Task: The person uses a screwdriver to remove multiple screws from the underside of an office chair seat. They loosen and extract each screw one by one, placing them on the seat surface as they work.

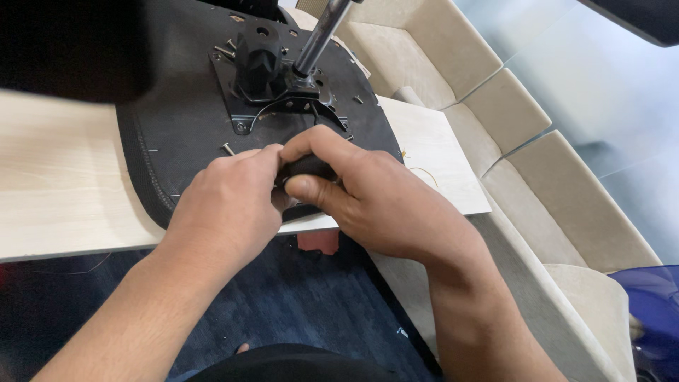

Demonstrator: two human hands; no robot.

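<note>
An upturned black chair seat (184, 127) lies on a pale wooden table (56, 184). A black metal mounting plate (244, 106) with a black knob (260, 60) and a chrome column (322, 32) is fixed to the seat's underside. My left hand (226, 205) and my right hand (357, 187) meet at the seat's near edge, both pinching a small black part (304, 167) between their fingertips. A loose screw (228, 148) lies on the seat just beyond my left fingers.
Several screws lie near the plate's far corner (226, 49). A beige sofa (509, 113) stands right of the table. Dark blue carpet (297, 297) covers the floor below. A blue object (654, 304) shows at the lower right.
</note>
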